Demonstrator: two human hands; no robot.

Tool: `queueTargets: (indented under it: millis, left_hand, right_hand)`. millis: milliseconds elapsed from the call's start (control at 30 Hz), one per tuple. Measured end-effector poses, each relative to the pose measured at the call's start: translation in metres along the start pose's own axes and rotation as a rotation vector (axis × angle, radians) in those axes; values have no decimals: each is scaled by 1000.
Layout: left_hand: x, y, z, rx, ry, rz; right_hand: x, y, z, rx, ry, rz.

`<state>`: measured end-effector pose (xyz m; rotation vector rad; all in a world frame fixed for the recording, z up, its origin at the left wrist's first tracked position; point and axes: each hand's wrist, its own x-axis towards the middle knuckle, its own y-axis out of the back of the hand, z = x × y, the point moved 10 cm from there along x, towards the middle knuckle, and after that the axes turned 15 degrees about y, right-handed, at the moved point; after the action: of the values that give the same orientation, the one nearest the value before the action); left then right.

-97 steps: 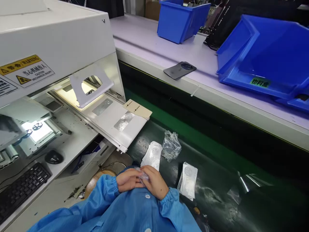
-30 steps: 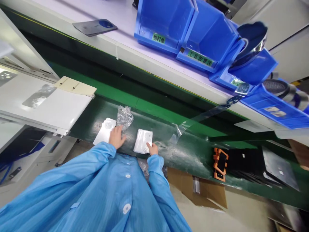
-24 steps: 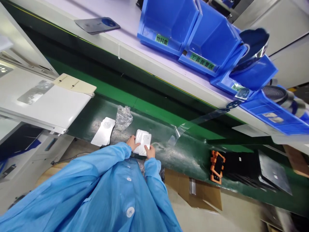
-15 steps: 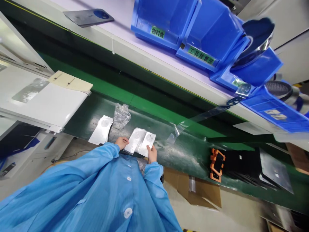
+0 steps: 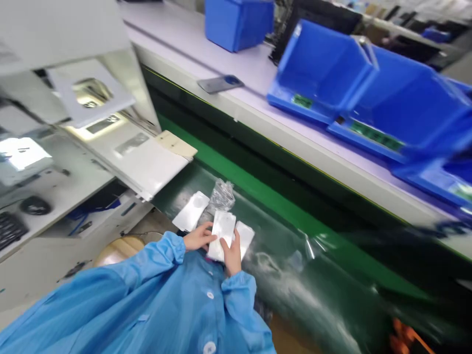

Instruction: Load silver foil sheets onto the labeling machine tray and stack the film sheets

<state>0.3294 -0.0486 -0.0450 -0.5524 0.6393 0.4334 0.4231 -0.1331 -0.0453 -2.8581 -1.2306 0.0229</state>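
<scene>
Close to my body over the dark green bench, a pale phone-shaped sheet [image 5: 223, 227] lies between my hands. My left hand [image 5: 198, 237] is closed at its left edge. On the lower right, my right hand [image 5: 232, 254] grips it, thumb across the face and fingers along the side. Whether it is one sheet or a thin stack, I cannot tell. Just right of it, partly behind my right hand, is a second pile of pale sheets [image 5: 245, 234]. A further pile [image 5: 191, 211] with a round camera area lies to the left, beside a crumpled clear plastic bag [image 5: 222, 195].
Blue bins [image 5: 317, 73] stand on the raised white shelf [image 5: 254, 120], with a grey phone back panel [image 5: 220, 84] near its edge. A white machine platform [image 5: 155, 167] juts in at left. Clear film [image 5: 309, 246] and a blurred orange item [image 5: 405, 337] lie rightward.
My view has swung left, bringing the machine and mouse into sight. The sheet in my right hand moved off the right pile; both hands are now together on the sheet between them.
</scene>
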Motion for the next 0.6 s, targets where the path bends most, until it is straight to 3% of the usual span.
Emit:
queueTargets:
  millis: [133, 233, 367, 500, 600]
  left_hand:
    - [-41, 34, 45, 106, -271, 105]
    - [-73, 56, 58, 159, -347, 137]
    - [-108, 78, 44, 152, -328, 92]
    - [-130, 110, 16, 221, -234, 199]
    - [-143, 133, 16, 228, -232, 264]
  right_hand:
    - [14, -58, -33, 50, 34, -224]
    - [24, -91, -50, 58, -25, -342]
    - [16, -137, -59, 103, -91, -520]
    - [-6, -163, -47, -23, -154, -661]
    - [0, -184, -57, -157, -109, -819]
